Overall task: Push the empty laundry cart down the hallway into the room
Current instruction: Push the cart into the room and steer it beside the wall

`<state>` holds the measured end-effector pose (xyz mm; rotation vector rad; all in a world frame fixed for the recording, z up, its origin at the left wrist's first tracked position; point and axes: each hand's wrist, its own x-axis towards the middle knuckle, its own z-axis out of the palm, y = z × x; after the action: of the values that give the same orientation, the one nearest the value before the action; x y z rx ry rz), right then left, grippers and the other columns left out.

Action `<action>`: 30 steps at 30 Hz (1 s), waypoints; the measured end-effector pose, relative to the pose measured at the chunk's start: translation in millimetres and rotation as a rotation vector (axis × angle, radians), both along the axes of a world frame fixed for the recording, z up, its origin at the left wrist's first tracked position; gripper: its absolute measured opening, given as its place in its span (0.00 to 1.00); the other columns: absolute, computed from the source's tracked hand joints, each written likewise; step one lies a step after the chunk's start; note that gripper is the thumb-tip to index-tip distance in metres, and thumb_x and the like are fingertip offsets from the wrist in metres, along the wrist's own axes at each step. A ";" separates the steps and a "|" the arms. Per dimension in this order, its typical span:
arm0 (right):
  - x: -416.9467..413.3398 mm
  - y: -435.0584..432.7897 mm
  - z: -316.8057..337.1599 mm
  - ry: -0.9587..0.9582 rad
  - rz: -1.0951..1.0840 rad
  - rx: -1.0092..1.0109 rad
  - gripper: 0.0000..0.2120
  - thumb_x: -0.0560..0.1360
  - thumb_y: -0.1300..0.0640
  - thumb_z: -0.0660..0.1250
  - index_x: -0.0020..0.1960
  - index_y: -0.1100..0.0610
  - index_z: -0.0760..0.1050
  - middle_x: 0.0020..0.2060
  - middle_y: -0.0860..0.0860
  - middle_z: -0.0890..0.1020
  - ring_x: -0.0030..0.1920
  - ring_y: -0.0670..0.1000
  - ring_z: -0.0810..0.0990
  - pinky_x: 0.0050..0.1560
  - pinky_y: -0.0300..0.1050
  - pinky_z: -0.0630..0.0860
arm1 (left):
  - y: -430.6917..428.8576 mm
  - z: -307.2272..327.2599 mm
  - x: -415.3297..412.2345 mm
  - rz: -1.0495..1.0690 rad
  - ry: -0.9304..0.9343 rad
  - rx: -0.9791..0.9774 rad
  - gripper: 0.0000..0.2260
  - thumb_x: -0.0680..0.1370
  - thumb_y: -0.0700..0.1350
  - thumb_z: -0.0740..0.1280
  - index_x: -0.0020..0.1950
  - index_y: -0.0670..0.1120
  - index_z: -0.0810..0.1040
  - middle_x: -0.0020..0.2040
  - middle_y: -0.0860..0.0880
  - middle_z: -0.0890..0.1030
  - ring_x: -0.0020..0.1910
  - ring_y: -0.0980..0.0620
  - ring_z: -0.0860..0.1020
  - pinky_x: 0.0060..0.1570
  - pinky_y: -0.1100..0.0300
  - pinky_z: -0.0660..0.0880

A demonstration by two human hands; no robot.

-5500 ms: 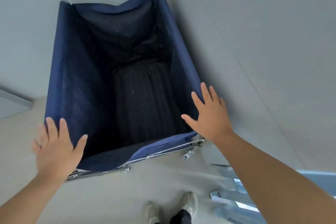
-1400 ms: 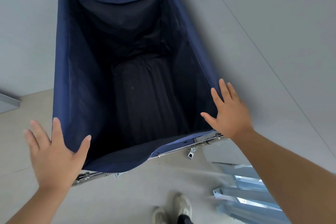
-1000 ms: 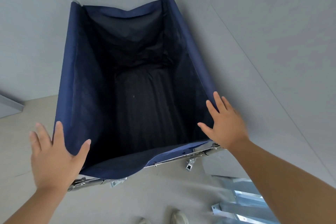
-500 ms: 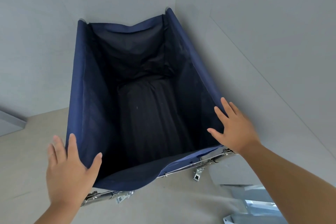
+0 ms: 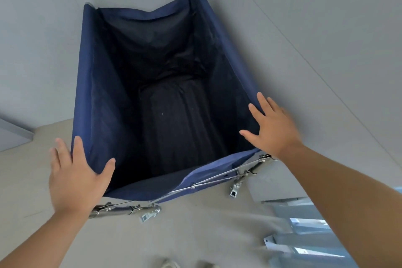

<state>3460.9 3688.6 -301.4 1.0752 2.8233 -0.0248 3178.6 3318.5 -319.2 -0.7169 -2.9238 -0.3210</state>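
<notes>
The laundry cart (image 5: 87, 85) is a deep navy fabric bag on a folding metal frame (image 5: 121, 211), and its dark inside holds nothing. It fills the middle of the view, with its far end tucked into a corner between two grey walls. My left hand (image 5: 76, 174) lies flat on the near left corner of the rim, fingers spread, thumb over the inner edge. My right hand (image 5: 272, 126) presses flat on the near right corner of the rim, fingers apart. Neither hand is curled around the rim.
A grey wall (image 5: 326, 39) runs close along the cart's right side and another wall (image 5: 39, 39) stands behind it. A grey panel edge (image 5: 13, 135) juts in at the left. Metal louvre slats (image 5: 304, 243) lie at the lower right. Beige floor (image 5: 206, 224) spreads below, with my shoe tips at the bottom.
The cart has rolled forward toward the wall corner, and my view has tilted with it. Both hands have stayed flat on the near rim corners throughout.
</notes>
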 end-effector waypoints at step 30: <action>2.6 1.4 -4.4 0.044 -0.011 -0.039 0.41 0.75 0.27 0.50 0.80 0.49 0.56 0.82 0.50 0.47 0.80 0.57 0.54 0.76 0.59 0.60 | 3.1 1.2 2.0 0.009 -0.024 -0.096 0.42 0.71 0.61 0.73 0.76 0.46 0.58 0.78 0.39 0.59 0.77 0.35 0.60 0.52 0.30 0.76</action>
<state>3463.5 3690.0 -305.8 1.0948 2.8428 -0.1058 3180.6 3321.6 -318.1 -0.7177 -2.9814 -0.1904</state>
